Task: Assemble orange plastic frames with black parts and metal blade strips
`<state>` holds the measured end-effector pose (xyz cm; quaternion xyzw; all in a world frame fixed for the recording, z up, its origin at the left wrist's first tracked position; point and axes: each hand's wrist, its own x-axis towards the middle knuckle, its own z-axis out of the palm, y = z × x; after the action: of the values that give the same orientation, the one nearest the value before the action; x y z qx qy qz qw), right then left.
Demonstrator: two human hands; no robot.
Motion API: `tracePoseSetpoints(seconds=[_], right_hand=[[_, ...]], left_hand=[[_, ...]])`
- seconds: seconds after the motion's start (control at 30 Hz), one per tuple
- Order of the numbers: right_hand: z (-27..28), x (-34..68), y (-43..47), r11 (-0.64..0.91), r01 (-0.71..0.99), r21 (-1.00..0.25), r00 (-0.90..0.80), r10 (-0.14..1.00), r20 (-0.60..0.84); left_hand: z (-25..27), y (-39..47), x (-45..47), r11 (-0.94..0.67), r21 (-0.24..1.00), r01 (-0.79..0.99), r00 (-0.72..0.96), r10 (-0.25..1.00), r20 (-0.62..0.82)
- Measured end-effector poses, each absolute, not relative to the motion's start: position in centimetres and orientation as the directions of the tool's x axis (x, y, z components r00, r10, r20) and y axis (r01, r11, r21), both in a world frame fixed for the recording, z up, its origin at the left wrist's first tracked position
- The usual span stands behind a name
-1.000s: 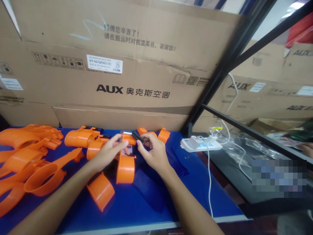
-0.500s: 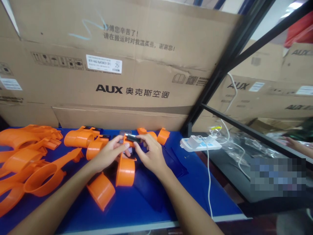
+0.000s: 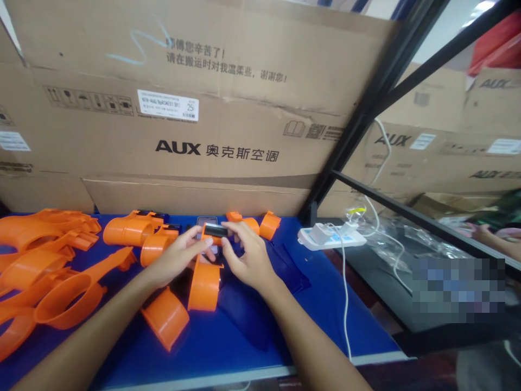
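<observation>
Both of my hands meet over the blue table at mid-frame. My left hand (image 3: pixel 177 256) grips the upper end of an orange plastic part with a cup-like ring (image 3: pixel 204 288) hanging below it. A small black rectangular module (image 3: pixel 215 231) with a pale toothed edge sits at that upper end. My right hand (image 3: pixel 250 258) pinches the right end of this module between thumb and fingers. Another orange ring (image 3: pixel 166 319) lies tilted just below my left wrist. My fingers partly hide where the module and the orange part meet.
Several orange handled rings (image 3: pixel 65 298) are heaped at left. More orange pieces (image 3: pixel 129 231), some with black modules, stand behind my hands. Dark blue film (image 3: pixel 280 266) lies right. A white power strip (image 3: pixel 331 237) with cables sits by a black metal frame (image 3: pixel 354 138). Large cardboard boxes (image 3: pixel 244 98) form the back.
The black module and the orange end have tilted so that the module's face shows more. My hands stay in nearly the same place. The whole view has shifted slightly.
</observation>
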<state>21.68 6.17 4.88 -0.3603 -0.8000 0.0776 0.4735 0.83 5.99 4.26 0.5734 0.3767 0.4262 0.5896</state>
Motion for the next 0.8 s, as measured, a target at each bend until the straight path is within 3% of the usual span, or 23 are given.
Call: tracePoseSetpoints(seconds=[0.13, 0.27, 0.43, 0.8], right_hand=[[5.2, 22.6, 7.1, 0.643, 0.605, -0.470, -0.217, 0.701, 0.680], [4.7, 23.2, 7.7, 0.547, 0.802, -0.239, -0.387, 0.781, 0.490], [3.3, 22.8, 7.5, 0.480, 0.877, -0.024, -0.454, 0.843, 0.290], [2.8, 22.7, 7.6, 0.458, 0.889, 0.003, -0.446, 0.865, 0.232]], left_hand=[[4.6, 5.9, 0.7, 0.077, 0.983, -0.165, 0.322, 0.946, -0.021], [4.9, 5.9, 0.6, 0.127, 0.955, -0.268, 0.307, 0.951, -0.041], [5.0, 6.0, 0.5, 0.146, 0.947, -0.287, 0.299, 0.953, -0.056], [4.8, 6.1, 0.4, 0.138, 0.954, -0.267, 0.310, 0.949, -0.051]])
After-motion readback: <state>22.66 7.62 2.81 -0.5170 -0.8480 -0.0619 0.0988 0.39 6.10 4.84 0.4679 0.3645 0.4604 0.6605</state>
